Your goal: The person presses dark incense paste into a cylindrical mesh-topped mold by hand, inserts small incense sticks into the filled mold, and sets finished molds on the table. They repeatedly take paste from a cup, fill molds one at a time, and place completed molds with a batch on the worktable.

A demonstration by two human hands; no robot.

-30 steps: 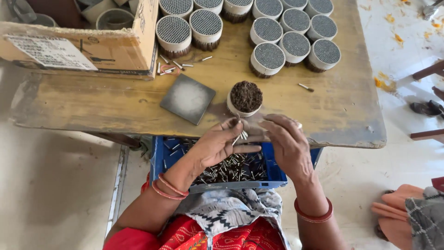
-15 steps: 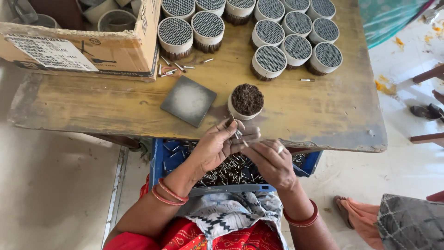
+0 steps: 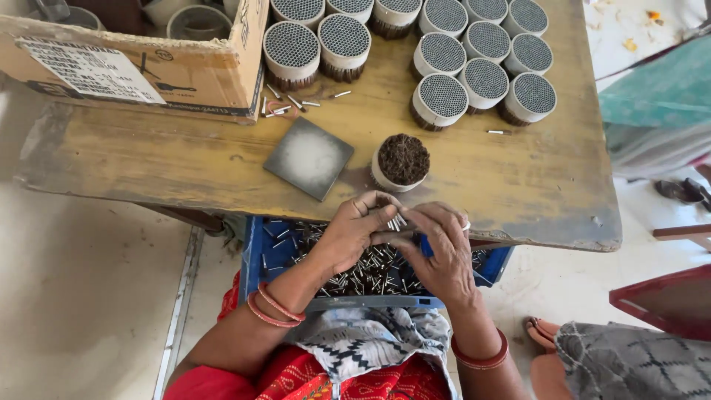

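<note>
My left hand (image 3: 354, 231) and my right hand (image 3: 443, 248) meet over a blue crate (image 3: 255, 252) full of small thin sticks (image 3: 374, 272). Together they pinch a small bunch of sticks (image 3: 395, 221) between their fingertips, just below the table's front edge. A round white ring packed with dark sticks (image 3: 401, 161) stands on the wooden table (image 3: 185, 159) right beyond my hands. A grey square tile (image 3: 309, 158) lies to its left.
Several filled round rings (image 3: 474, 63) with grey tops stand at the back of the table. A cardboard box (image 3: 133, 63) holding empty rings sits at the back left, loose sticks (image 3: 289, 104) beside it. Another person's foot and patterned cloth (image 3: 629, 363) show at the lower right.
My hands drew back from the dark-filled ring toward the crate and closed together on a bunch of sticks. Someone at the right has moved through the view.
</note>
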